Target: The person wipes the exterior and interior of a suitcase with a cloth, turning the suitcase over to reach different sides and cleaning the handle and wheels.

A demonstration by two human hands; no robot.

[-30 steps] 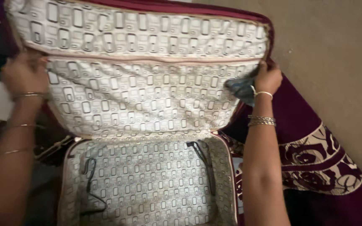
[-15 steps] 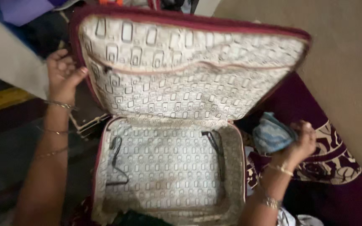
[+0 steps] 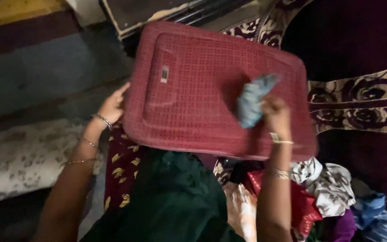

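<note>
That red suitcase (image 3: 202,89) looks closed, lying flat over the clothes pile (image 3: 319,192) on the floor. It's a textured soft-shell with a raised panel, so probably stiff-ish but light if empty; I'd grab the edges. Left hand (image 3: 112,106) has its grip curled on the left edge. Right hand (image 3: 276,115) rests on top, grip pinching a bluish cloth (image 3: 252,97), soft and floppy.

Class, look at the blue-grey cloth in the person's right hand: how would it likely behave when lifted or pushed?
The blue-grey cloth looks bunched and creased in the right hand, so it is probably floppy and light. Pushed over the red suitcase, it would likely crumple or slide, not roll.
</note>
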